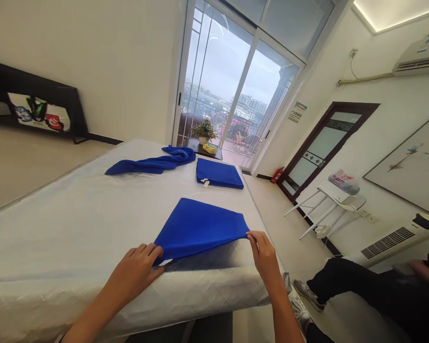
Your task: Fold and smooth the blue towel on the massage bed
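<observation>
A folded blue towel (203, 226) lies on the plastic-covered mattress (93, 228), its near edge lifted slightly off the surface. My left hand (139, 267) grips the near left corner, where a small white tag shows, with the thumb below and fingers on top. At the near right corner, my right hand (262, 250) pinches the cloth between thumb and fingers. Beyond it sits a stack of folded blue towels (219, 172) with white tags at one corner. To the stack's left, a crumpled blue towel (153, 163) lies loosely twisted.
Past the mattress, a small table (214, 153) bears a potted plant (203, 129) and a yellow tissue box (209, 148). A seated person's dark-trousered leg (343, 276) is at the lower right. A white chair (338, 197) carries a plastic bag. A black cabinet (73, 105) stands left.
</observation>
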`<state>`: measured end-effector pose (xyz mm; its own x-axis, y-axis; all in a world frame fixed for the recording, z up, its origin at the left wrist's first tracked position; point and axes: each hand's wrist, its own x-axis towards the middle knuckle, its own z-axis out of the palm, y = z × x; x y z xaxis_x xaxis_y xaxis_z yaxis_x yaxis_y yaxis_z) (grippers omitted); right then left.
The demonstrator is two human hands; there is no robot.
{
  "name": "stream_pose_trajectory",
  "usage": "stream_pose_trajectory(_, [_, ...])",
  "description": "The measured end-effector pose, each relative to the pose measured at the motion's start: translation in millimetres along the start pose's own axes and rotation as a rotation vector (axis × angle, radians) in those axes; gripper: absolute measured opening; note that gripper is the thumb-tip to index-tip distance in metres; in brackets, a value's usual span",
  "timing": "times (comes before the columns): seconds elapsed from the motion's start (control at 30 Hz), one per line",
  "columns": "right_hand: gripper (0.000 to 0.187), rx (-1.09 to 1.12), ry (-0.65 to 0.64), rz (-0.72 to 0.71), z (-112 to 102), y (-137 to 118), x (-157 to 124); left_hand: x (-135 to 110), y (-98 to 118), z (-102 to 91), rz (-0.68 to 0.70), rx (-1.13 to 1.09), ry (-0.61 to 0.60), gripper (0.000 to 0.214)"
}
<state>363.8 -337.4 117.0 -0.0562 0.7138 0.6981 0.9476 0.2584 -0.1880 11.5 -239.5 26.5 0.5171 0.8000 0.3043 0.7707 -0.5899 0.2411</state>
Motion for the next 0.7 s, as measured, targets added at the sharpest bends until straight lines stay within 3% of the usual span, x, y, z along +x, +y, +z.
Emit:
stream_pose_trajectory(0.13, [0.02, -0.021, 0.005, -0.002, -19.1, 1.0, -3.3, -3.0, -6.2, 7.5, 0.087, -0.043, 0.101, 0.029])
stream_pose_trajectory(0.23, [0.021, -0.018, 0.011, -0.021, -36.2, 1.1, -2.3, -2.0, -13.5, -5.6, 0.139, -0.076, 0.199, 0.032])
stream_pose_trajectory(0.4, [0.022, -0.021, -0.011, -0.062, -73.7, -8.3, -4.9, 5.0, -7.0, -54.4, 0.124, -0.159, 0.399, 0.03])
stream_pose_trajectory(0.53, [0.019, -0.098, 0.099, -0.097, -109.6, -23.4, -5.5, 10.5, 5.8, -92.4, 0.165, -0.175, 0.551, 0.029])
stream_pose_trajectory(0.7, [0.013, -0.175, 0.193, -0.116, -154.4, -33.2, 5.4, 14.1, 21.8, -135.0, 0.354, -0.19, 0.563, 0.045])
